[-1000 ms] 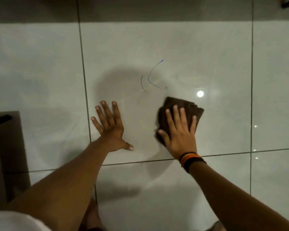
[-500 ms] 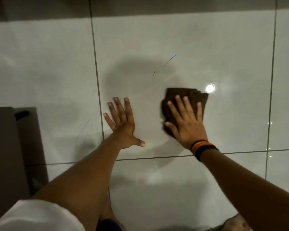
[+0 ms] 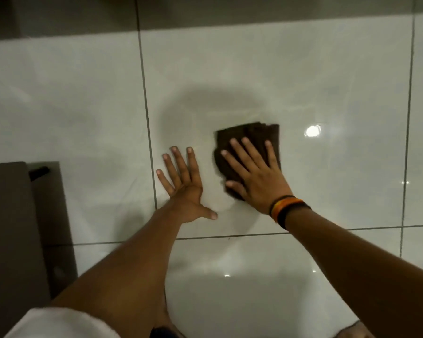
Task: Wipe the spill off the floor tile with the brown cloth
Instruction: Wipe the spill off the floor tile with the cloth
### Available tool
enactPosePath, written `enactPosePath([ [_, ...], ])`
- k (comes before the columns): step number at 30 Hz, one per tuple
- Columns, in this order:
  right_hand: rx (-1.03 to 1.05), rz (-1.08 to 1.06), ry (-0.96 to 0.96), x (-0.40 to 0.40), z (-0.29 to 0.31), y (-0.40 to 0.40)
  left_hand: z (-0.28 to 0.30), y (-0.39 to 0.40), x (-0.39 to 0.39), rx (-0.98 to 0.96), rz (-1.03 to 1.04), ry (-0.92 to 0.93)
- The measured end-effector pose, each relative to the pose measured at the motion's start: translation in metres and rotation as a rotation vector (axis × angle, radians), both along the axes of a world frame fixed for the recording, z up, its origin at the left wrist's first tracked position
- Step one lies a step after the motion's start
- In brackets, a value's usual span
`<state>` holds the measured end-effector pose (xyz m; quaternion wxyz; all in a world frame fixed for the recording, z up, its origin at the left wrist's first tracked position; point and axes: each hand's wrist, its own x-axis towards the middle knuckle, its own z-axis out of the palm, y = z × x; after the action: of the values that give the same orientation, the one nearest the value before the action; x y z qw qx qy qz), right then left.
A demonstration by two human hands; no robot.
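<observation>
On the glossy floor tile [image 3: 266, 69], just right of its left grout line, I have the brown cloth [image 3: 248, 137] folded into a pad and lying flat near the tile's middle, beside a bright lamp reflection [image 3: 312, 131]. I can make out no spill on the tile around the pad; anything left may lie beneath it or be lost in the glare, and I judge that the chief risk: a thin film could pass unnoticed. A second risk is the pad sliding or unfolding under a hard push on so slick a surface. The right hand [image 3: 257, 176], wristbands [image 3: 287, 208] at the wrist, presses the cloth with fingers [image 3: 244, 154] spread flat, gripping nothing. The left hand [image 3: 186, 186] rests beside it, fingers splayed wide on bare tile, apparently as a brace.
</observation>
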<state>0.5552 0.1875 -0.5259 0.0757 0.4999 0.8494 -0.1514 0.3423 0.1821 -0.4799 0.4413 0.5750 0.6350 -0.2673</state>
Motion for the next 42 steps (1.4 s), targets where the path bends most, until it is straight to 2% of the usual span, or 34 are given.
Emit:
enactPosePath([
  [4, -0.035, -0.264, -0.021, 0.044, -0.001, 0.015, 0.001, 0.001, -0.001, 0.004, -0.005, 0.007],
  [7, 0.011, -0.549, -0.028, 0.013, -0.008, 0.065, -0.003, -0.003, 0.001, 0.002, 0.007, 0.009],
  [9, 0.041, -0.631, -0.029, -0.019, -0.012, 0.087, -0.005, -0.004, 0.0, 0.0, -0.002, 0.025],
  [11, 0.05, -0.488, -0.011, -0.046, -0.013, 0.077, -0.008, -0.004, -0.001, 0.016, 0.009, 0.026],
  [14, 0.011, -0.056, 0.027, -0.043, -0.007, -0.004, -0.006, -0.005, -0.004, 0.029, -0.008, -0.011],
  [16, -0.027, 0.006, 0.006, -0.01, -0.005, -0.068, -0.007, -0.005, -0.003, 0.034, -0.007, -0.01],
  [18, -0.058, -0.144, -0.034, 0.026, 0.0, -0.105, -0.01, -0.003, -0.003, 0.026, -0.007, 0.002],
  [20, -0.086, -0.347, -0.081, 0.039, -0.001, -0.101, -0.013, -0.004, -0.003, 0.034, -0.01, 0.015],
  [23, -0.078, -0.785, -0.145, 0.002, -0.005, -0.041, -0.017, -0.007, -0.004, 0.053, -0.011, -0.001],
  [25, -0.096, -1.014, -0.114, -0.034, -0.002, 0.008, -0.019, -0.01, -0.007, 0.06, -0.016, -0.004],
  [29, -0.175, -1.022, -0.037, -0.073, 0.013, 0.029, -0.02, -0.01, -0.006, 0.042, -0.018, 0.016],
  [32, -0.338, -1.005, 0.055, -0.081, 0.036, -0.008, -0.018, -0.008, -0.003, 0.057, -0.007, 0.029],
  [36, -0.544, -1.119, 0.178, -0.078, 0.076, -0.066, -0.01, -0.008, 0.0, 0.12, 0.004, 0.058],
  [37, -0.531, -1.142, 0.215, -0.068, 0.085, -0.071, -0.007, -0.011, -0.001, 0.17, 0.007, 0.064],
  [39, -0.377, -1.189, 0.24, -0.04, 0.096, -0.071, 0.002, -0.025, -0.002, 0.325, 0.081, 0.022],
  [41, -0.308, -1.247, 0.205, -0.011, 0.097, -0.064, 0.015, -0.047, 0.008, 0.508, 0.262, -0.107],
  [42, -0.354, -1.29, 0.226, -0.003, 0.095, -0.059, 0.023, -0.058, 0.015, 0.552, 0.401, -0.156],
])
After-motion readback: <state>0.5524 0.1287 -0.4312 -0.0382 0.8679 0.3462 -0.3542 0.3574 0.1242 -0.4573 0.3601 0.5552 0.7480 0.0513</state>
